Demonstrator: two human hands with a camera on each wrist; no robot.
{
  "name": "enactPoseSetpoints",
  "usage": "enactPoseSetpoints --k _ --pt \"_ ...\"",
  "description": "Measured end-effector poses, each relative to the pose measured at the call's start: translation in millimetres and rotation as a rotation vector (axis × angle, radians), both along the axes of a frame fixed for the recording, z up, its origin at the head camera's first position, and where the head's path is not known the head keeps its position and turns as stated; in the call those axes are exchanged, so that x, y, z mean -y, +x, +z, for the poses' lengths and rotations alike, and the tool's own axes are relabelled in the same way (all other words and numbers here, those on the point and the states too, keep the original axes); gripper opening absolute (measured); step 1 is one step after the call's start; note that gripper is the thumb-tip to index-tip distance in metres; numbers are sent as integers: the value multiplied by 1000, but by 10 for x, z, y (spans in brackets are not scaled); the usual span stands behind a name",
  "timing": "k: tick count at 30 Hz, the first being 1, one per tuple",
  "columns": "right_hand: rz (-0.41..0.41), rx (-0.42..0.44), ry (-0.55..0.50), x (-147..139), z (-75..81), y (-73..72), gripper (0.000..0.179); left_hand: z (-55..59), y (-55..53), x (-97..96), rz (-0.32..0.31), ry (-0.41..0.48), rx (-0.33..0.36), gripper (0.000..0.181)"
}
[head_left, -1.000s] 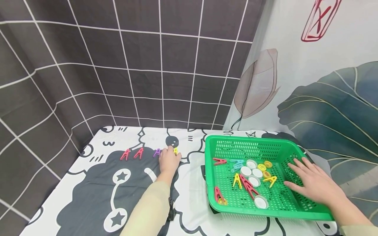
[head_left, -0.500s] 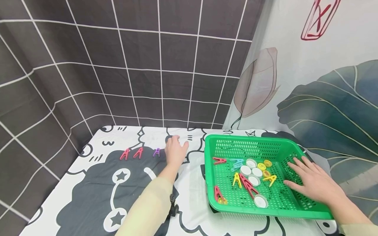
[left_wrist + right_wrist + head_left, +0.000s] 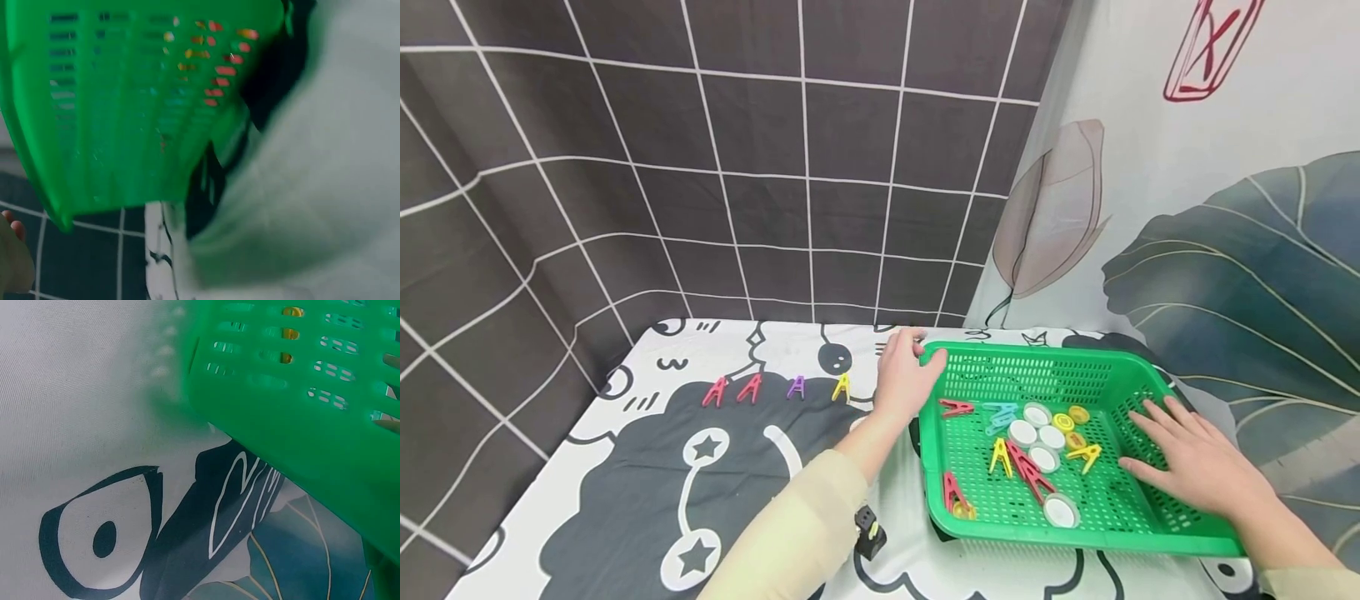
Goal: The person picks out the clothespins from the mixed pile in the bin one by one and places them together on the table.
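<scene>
My left hand (image 3: 906, 375) hovers at the back left corner of a green plastic basket (image 3: 931, 467), its fingers relaxed with nothing visible in them. In the left wrist view only a bit of that hand (image 3: 14, 259) shows beside the basket. My right hand (image 3: 1198, 462) reaches over the basket's right wall, fingers spread and straight. Left of the basket, clothespins stand in a row on the cloth: a red clothespin (image 3: 716, 392), another red clothespin (image 3: 750, 388), a purple clothespin (image 3: 797, 387) and a yellow clothespin (image 3: 842, 387).
Inside the basket lie red clothespins (image 3: 1030, 471), blue clothespins (image 3: 1001, 418), yellow clothespins (image 3: 1002, 457), several white round caps (image 3: 1022, 433) and yellow round pieces (image 3: 1063, 423). A patterned black-and-white cloth (image 3: 895, 483) covers the table. A dark gridded curtain (image 3: 850, 208) hangs behind.
My left hand has moved right from the yellow clothespin, now uncovered at the row's right end, to the basket's left rim. My right hand has stayed at the basket's right wall.
</scene>
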State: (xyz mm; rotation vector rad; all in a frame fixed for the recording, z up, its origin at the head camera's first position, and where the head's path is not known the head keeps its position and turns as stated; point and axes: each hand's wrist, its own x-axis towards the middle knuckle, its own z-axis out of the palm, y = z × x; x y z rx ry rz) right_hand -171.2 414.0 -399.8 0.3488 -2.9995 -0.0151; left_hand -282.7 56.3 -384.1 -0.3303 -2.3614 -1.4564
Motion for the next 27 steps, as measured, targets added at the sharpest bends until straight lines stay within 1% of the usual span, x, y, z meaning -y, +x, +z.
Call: enactPoseSetpoints --k 2,5,8,13,16,18,23,25,27 --pt "-2 2 0 2 4 -2 77 51 48 -33 -41 -22 19 37" --pt "-5 5 2 4 7 -3 77 96 109 -82 -105 -99 35 38" --pt "-5 3 2 2 4 -2 77 109 161 -125 -168 -169 30 37" --pt "-5 0 7 -2 -1 -7 78 133 242 -165 -279 -226 43 40" --pt "-8 6 9 -5 -2 -12 78 145 274 -181 -361 -275 64 42" --pt "-9 10 8 -6 -4 -13 79 150 290 -197 -417 -331 64 43" --pt "-7 8 7 -10 -5 -10 78 158 328 -241 -558 -515 42 48" --pt "-6 6 8 -10 -6 -10 78 161 348 -255 -607 -567 38 49" --pt "-5 7 8 -9 -6 -10 78 155 367 -265 -648 -594 44 50"
